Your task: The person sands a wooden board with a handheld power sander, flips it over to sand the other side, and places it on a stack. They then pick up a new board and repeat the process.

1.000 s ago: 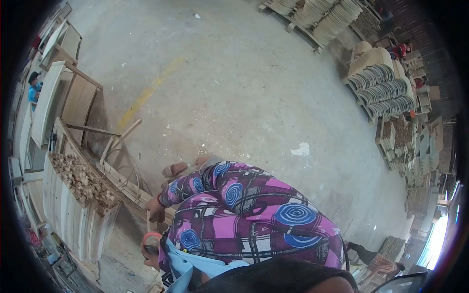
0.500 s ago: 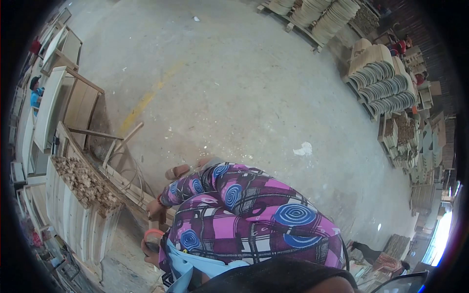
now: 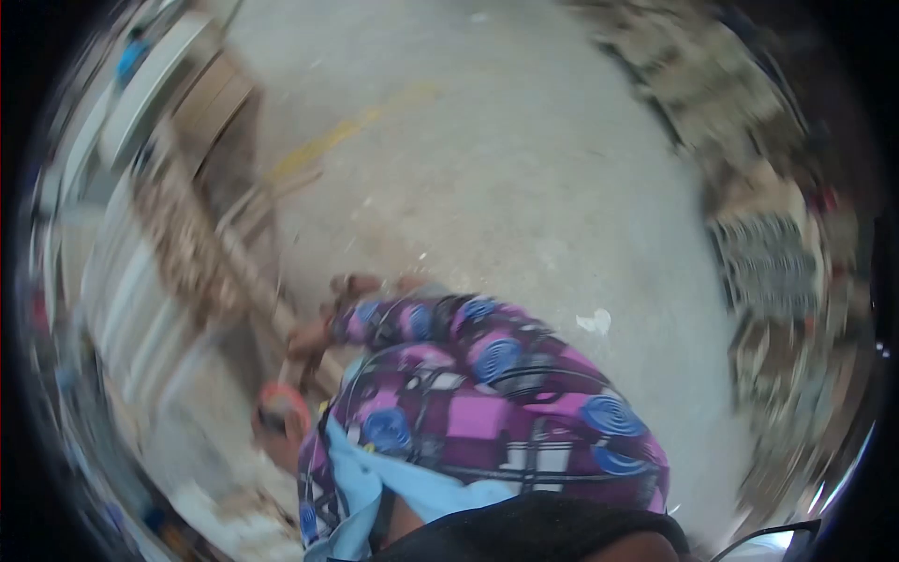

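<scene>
Wood crowds both sides of the concrete floor point(image 3: 524, 206). Along its right edge stand blurred stacks point(image 3: 768, 267), with another stack point(image 3: 693, 84) near its far right corner. By the left edge, pale boards point(image 3: 131, 309) stand beside a heap of sticks point(image 3: 183, 244). A long beam point(image 3: 251, 272) slants past the heap towards the hands, hemming them in on that side. Beyond stand panels point(image 3: 213, 108) and a person in blue point(image 3: 131, 58). A yellow line point(image 3: 328, 145) and a white patch point(image 3: 595, 322) mark the open floor.

The orange ring point(image 3: 298, 398) is at the left hand point(image 3: 279, 438), beside the wearer's body; it looks like a thin, bright arc, smeared by motion. Whether those fingers grip it is unclear. The right hand point(image 3: 309, 339) reaches down at the beam's near end, its grip too blurred to judge.
</scene>
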Action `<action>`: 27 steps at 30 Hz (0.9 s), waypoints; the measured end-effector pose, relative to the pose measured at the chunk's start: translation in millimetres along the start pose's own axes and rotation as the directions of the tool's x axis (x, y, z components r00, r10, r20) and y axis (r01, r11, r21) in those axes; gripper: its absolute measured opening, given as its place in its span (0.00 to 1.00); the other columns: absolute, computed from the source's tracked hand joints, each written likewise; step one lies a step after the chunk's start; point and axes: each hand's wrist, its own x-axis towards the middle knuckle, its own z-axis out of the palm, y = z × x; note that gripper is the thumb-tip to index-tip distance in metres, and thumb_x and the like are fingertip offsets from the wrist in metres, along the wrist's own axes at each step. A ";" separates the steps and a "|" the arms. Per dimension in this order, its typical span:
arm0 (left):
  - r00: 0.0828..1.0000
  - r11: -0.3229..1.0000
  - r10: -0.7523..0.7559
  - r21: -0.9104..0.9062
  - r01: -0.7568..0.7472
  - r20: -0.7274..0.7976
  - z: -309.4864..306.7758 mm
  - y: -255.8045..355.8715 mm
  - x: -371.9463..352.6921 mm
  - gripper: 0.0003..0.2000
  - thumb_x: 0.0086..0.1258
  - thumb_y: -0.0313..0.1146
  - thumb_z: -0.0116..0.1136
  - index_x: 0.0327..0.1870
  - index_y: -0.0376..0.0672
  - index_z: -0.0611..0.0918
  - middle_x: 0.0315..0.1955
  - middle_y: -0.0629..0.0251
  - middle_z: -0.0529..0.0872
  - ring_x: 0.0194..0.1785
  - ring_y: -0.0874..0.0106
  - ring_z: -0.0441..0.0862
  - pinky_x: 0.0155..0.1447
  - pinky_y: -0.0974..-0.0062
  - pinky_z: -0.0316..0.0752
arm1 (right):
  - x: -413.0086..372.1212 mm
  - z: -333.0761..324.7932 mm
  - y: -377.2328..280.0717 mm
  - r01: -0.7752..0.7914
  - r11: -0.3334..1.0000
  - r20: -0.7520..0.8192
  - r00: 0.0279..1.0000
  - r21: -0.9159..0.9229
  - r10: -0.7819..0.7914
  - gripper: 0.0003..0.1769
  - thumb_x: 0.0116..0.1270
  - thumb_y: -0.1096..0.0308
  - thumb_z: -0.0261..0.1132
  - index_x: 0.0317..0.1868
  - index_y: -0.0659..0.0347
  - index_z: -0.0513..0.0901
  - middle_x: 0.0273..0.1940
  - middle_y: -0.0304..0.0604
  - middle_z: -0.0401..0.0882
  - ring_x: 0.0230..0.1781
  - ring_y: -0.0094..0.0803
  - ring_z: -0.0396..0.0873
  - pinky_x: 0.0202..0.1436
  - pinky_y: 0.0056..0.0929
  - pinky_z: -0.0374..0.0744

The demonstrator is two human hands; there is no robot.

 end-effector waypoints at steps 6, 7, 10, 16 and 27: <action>0.988 0.976 -0.138 0.157 0.148 -0.071 2.5 51.5 -3.6 0.31 0.55 0.31 0.68 0.64 0.52 0.75 0.53 0.49 0.80 0.56 0.49 0.74 0.61 0.57 0.69 | -41.1 -85.0 -82.2 -0.193 -0.278 0.333 0.673 0.941 0.660 0.28 0.72 0.46 0.59 0.56 0.64 0.74 0.55 0.52 0.75 0.58 0.46 0.76 0.64 0.57 0.73; 0.985 0.967 -0.173 0.184 0.175 -0.027 -1.1 64.5 -4.9 0.30 0.57 0.33 0.69 0.64 0.54 0.74 0.49 0.46 0.78 0.54 0.47 0.74 0.58 0.55 0.70 | -36.9 -87.1 -84.7 -0.171 -0.368 0.382 0.667 0.914 0.639 0.28 0.73 0.46 0.58 0.56 0.64 0.73 0.56 0.52 0.74 0.59 0.47 0.76 0.66 0.58 0.72; 0.984 0.960 -0.157 0.221 0.172 -0.083 8.7 66.0 -8.7 0.30 0.60 0.38 0.69 0.64 0.65 0.72 0.48 0.47 0.72 0.49 0.45 0.78 0.48 0.54 0.76 | -28.6 -82.1 -85.4 -0.166 -0.488 0.447 0.711 0.857 0.543 0.35 0.75 0.38 0.49 0.58 0.67 0.72 0.58 0.54 0.73 0.61 0.47 0.75 0.68 0.55 0.72; 0.979 0.934 -0.186 0.294 0.204 -0.088 7.5 78.9 -19.3 0.28 0.61 0.37 0.67 0.63 0.69 0.72 0.46 0.50 0.71 0.43 0.47 0.81 0.40 0.55 0.79 | -28.6 -76.0 -91.0 -0.278 -0.487 0.535 0.652 0.828 0.537 0.45 0.74 0.33 0.43 0.59 0.76 0.70 0.55 0.55 0.76 0.57 0.45 0.79 0.65 0.45 0.76; 0.988 0.936 -0.133 0.316 0.152 -0.079 17.6 97.7 -15.3 0.30 0.59 0.33 0.66 0.63 0.69 0.71 0.44 0.50 0.70 0.40 0.47 0.81 0.38 0.54 0.79 | -30.9 -75.2 -91.2 -0.344 -0.456 0.558 0.655 0.821 0.510 0.56 0.67 0.22 0.39 0.64 0.75 0.67 0.55 0.53 0.79 0.55 0.41 0.81 0.63 0.41 0.77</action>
